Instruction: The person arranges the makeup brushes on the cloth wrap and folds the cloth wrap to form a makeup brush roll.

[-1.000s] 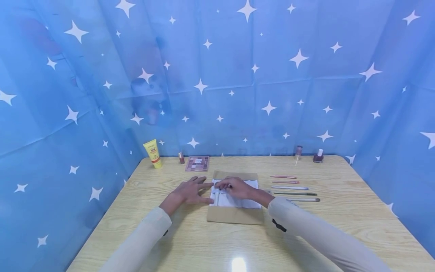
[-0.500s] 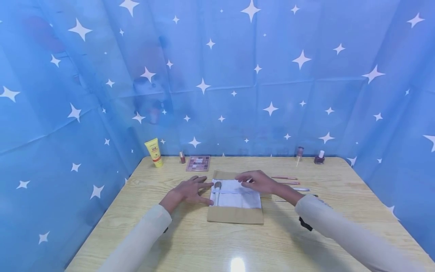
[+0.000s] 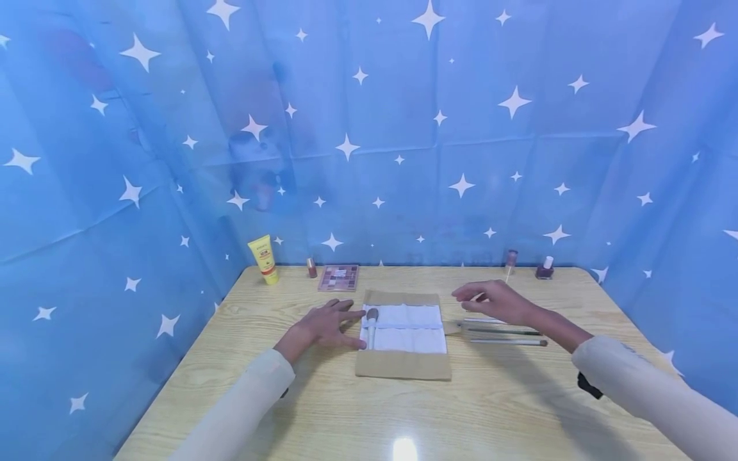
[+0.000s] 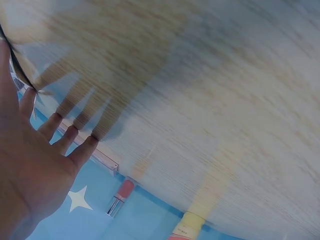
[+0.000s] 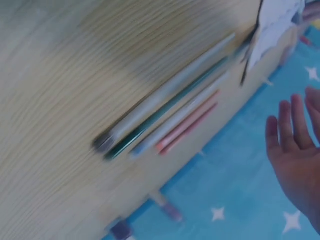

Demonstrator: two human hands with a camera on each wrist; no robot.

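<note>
An unfolded brown brush roll with white inner pockets [image 3: 403, 366] lies mid-table. A makeup brush [image 3: 371, 330] with a pale handle and dark bristles sits in its left end. My left hand [image 3: 327, 324] rests at the roll's left edge, fingers spread. My right hand [image 3: 498, 301], holding nothing, is above the table right of the roll, its fingers loosely bent. Below and beside it lie a white-handled brush [image 3: 507, 342], a dark green brush [image 5: 170, 106] and another white-handled brush [image 5: 182, 114]. Two pink brushes [image 5: 190, 122] show in the right wrist view but are hidden by the hand in the head view.
At the back left stand a yellow tube [image 3: 263, 259] and a small red-and-gold cosmetic tube [image 3: 312, 267], beside a flat eyeshadow palette [image 3: 338, 278]. A lip gloss tube [image 3: 511, 258] and a dark nail polish bottle [image 3: 544, 269] stand back right. A blue star-patterned curtain [image 3: 403, 128] hangs behind the table.
My right hand has let go of the makeup brush in the roll and moved right, over the loose brushes. The left hand has stayed at the roll's left edge.
</note>
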